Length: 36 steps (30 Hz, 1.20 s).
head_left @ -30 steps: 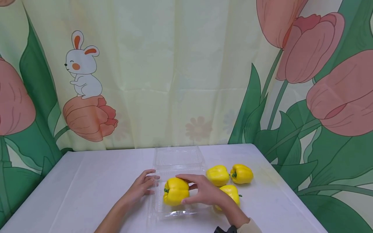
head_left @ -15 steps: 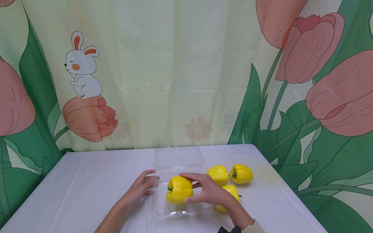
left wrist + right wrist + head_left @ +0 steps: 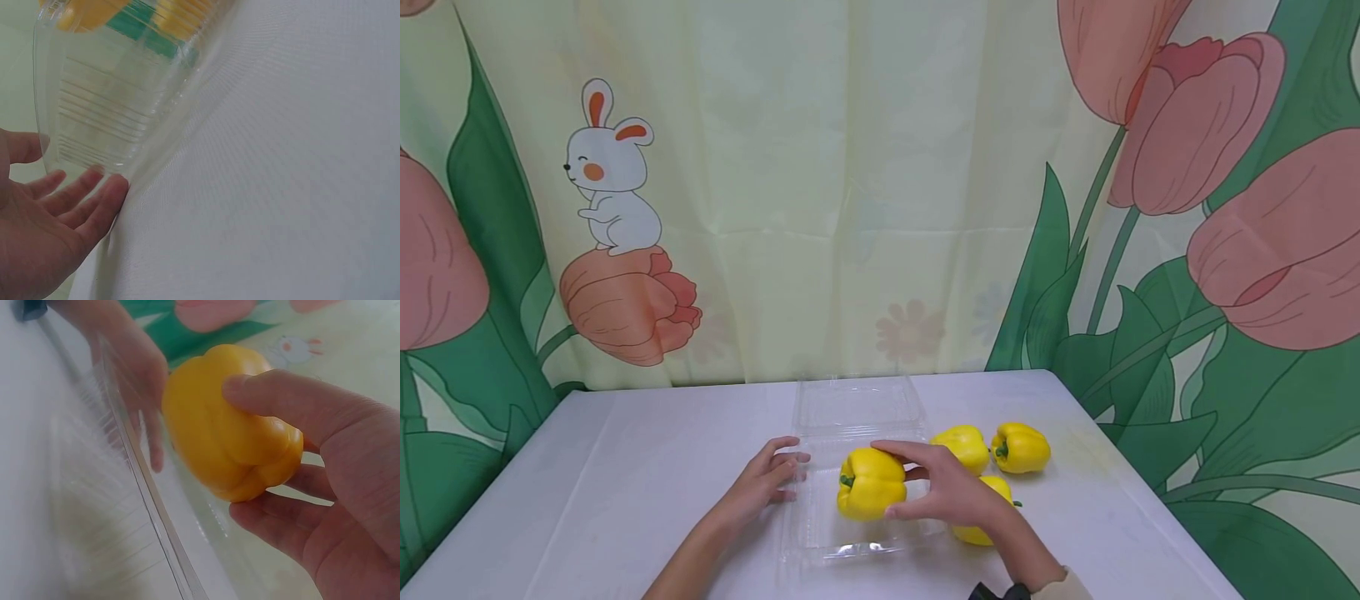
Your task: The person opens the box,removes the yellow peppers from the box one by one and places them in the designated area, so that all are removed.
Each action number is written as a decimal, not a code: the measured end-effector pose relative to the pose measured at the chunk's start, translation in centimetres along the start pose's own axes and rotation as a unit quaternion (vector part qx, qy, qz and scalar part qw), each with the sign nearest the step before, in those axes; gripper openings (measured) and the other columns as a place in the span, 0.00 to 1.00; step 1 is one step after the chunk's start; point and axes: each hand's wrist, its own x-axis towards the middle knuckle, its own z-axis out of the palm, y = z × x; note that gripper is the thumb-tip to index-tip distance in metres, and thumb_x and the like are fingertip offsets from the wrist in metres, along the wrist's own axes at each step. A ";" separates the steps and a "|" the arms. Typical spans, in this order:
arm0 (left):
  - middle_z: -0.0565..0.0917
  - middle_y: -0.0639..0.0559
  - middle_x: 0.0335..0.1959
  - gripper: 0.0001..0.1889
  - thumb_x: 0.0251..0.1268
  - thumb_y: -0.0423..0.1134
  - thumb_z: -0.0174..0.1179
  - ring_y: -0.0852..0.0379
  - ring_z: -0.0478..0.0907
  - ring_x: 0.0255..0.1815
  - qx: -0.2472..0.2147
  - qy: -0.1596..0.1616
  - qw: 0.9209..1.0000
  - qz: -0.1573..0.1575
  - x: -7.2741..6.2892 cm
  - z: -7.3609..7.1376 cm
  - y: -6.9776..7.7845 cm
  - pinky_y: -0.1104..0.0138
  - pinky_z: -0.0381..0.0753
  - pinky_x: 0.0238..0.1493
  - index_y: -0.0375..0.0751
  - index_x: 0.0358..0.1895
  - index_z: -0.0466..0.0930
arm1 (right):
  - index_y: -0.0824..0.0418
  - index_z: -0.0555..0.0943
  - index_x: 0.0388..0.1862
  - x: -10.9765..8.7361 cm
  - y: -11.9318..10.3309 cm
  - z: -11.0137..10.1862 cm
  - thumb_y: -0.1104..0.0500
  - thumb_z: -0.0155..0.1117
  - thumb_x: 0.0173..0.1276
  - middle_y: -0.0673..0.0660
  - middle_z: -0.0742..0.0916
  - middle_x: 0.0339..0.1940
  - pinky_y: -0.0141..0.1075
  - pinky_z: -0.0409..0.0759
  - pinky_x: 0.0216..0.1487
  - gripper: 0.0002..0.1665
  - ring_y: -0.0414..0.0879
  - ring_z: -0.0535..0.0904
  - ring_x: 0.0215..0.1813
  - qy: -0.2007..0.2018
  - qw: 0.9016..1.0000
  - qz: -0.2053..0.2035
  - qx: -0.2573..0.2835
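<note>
My right hand [image 3: 951, 492] grips a yellow bell pepper [image 3: 871, 483], fingers on its far side and thumb on its near side. The pepper hangs over the base of a clear plastic clamshell container [image 3: 842, 540], its green stem turned left. In the right wrist view the pepper [image 3: 219, 425] is above the container's rim [image 3: 147, 481]. With fingers extended, my left hand [image 3: 763, 479] touches the container's left side. The left wrist view has its fingertips [image 3: 115, 184] against the ribbed clear wall [image 3: 106, 106].
Right of the container lie three more yellow bell peppers: one near its back corner [image 3: 961, 448], one farther right [image 3: 1021, 447], and one partly behind my right wrist [image 3: 973, 535]. The clear lid [image 3: 859, 404] lies folded back. A printed curtain [image 3: 850, 208] hangs behind the white table [image 3: 662, 467].
My right hand has moved right and slightly up with the bell pepper, from the left part of the container toward its middle. The left hand has stayed in place.
</note>
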 end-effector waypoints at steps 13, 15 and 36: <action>0.72 0.32 0.65 0.25 0.75 0.39 0.46 0.46 0.77 0.57 -0.007 -0.021 1.000 0.019 -0.2 -0.2 0.1 0.63 0.83 0.47 0.35 0.70 0.54 | 0.47 0.69 0.70 -0.9 0.3 -1.0 0.47 0.75 0.55 0.42 0.78 0.65 0.30 0.80 0.56 0.44 0.39 0.76 0.60 0.028 0.999 0.003 -0.026; 0.72 0.32 0.65 0.25 0.75 0.39 0.46 0.47 0.77 0.56 -0.006 -0.021 1.000 0.019 -0.3 -0.2 0.1 0.62 0.83 0.47 0.35 0.70 0.54 | 0.48 0.69 0.70 -1.0 0.2 -1.2 0.47 0.75 0.55 0.43 0.78 0.65 0.30 0.81 0.56 0.44 0.39 0.77 0.59 0.033 0.999 0.001 -0.032; 0.70 0.30 0.65 0.26 0.75 0.39 0.46 0.45 0.76 0.57 -0.015 -0.033 0.999 0.032 -0.3 -0.3 0.1 0.63 0.82 0.47 0.34 0.71 0.53 | 0.46 0.69 0.70 -2.2 0.1 -2.7 0.47 0.74 0.56 0.46 0.80 0.63 0.31 0.80 0.57 0.43 0.44 0.78 0.59 0.050 0.997 0.036 -0.039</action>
